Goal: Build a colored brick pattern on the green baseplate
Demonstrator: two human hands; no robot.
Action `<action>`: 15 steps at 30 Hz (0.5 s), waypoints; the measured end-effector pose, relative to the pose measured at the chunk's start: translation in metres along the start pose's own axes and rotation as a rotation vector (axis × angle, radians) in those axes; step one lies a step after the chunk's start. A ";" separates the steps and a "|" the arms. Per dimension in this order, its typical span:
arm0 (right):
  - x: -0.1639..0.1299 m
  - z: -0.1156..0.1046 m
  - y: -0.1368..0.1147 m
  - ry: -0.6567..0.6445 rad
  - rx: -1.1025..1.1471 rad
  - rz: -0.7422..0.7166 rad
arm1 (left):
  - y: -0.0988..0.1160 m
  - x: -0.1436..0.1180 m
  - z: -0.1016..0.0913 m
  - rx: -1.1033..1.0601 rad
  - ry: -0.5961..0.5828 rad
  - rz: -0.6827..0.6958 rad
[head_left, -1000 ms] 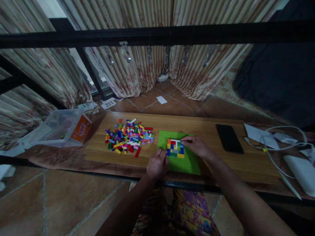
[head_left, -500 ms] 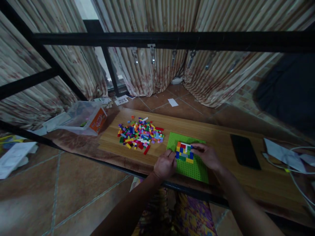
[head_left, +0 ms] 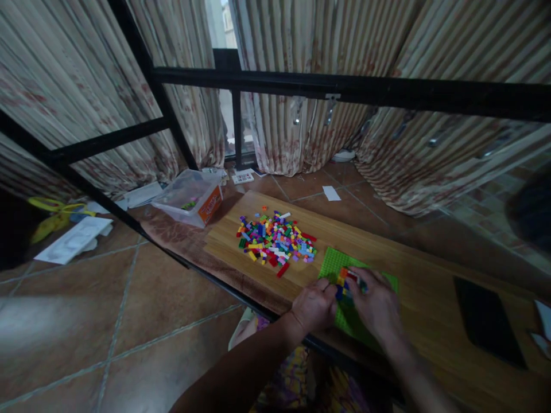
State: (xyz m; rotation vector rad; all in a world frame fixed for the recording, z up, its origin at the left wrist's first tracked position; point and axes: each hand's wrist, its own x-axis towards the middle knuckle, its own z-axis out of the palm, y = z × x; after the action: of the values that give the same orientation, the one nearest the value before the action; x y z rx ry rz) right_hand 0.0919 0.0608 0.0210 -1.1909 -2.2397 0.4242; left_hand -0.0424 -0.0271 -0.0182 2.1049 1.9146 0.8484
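A small flat build of coloured toy bricks [head_left: 341, 280] sits on a green studded baseplate [head_left: 331, 261]. My left hand [head_left: 316, 304] is closed, with its fingertips against the left edge of the build. Curled over the build from the right, my right hand [head_left: 379, 304] covers most of it, thumb and fingers on the bricks. Orange, yellow, red and blue bricks show between the two hands. Whether a separate loose brick is under the fingers is hidden.
Left of the baseplate, a pile of loose bricks [head_left: 278, 238] lies on the wooden board [head_left: 228, 229]. A clear plastic box [head_left: 185, 198] stands beyond the board's left end. A black flat device [head_left: 488, 321] lies at right. A black metal bar [head_left: 344, 86] crosses before the curtains.
The view has swung left, so everything appears further right. My right hand has moved from the build's right edge over its top, covering more bricks. My left hand stays at the left edge.
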 end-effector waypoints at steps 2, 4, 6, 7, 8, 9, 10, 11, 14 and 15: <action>0.004 0.009 -0.032 -0.067 0.073 -0.059 | 0.000 -0.001 0.004 -0.024 0.013 -0.011; 0.008 0.021 -0.060 -0.141 0.164 -0.098 | -0.001 -0.004 0.009 -0.058 0.028 -0.045; 0.012 0.034 -0.078 -0.195 0.230 -0.128 | -0.003 -0.008 0.014 -0.076 0.044 -0.093; 0.015 0.039 -0.084 -0.214 0.245 -0.139 | -0.005 -0.010 0.017 -0.077 0.049 -0.109; 0.018 0.045 -0.087 -0.230 0.246 -0.150 | -0.007 -0.011 0.020 -0.077 0.052 -0.114; 0.021 0.049 -0.090 -0.243 0.236 -0.160 | -0.009 -0.013 0.022 -0.082 0.049 -0.104; 0.026 0.053 -0.091 -0.255 0.219 -0.173 | -0.011 -0.014 0.025 -0.097 0.043 -0.085; 0.030 0.057 -0.093 -0.266 0.199 -0.188 | -0.013 -0.015 0.027 -0.120 0.033 -0.059; 0.046 0.066 -0.100 -0.291 0.129 -0.239 | -0.016 -0.015 0.031 -0.187 0.010 0.011; 0.051 0.069 -0.104 -0.301 0.104 -0.259 | -0.017 -0.015 0.032 -0.201 0.006 0.021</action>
State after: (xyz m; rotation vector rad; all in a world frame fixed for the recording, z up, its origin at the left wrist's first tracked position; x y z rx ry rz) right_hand -0.0410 0.0449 0.0365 -0.8124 -2.5504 0.6411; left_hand -0.0404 -0.0313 -0.0569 2.0091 1.7328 1.0065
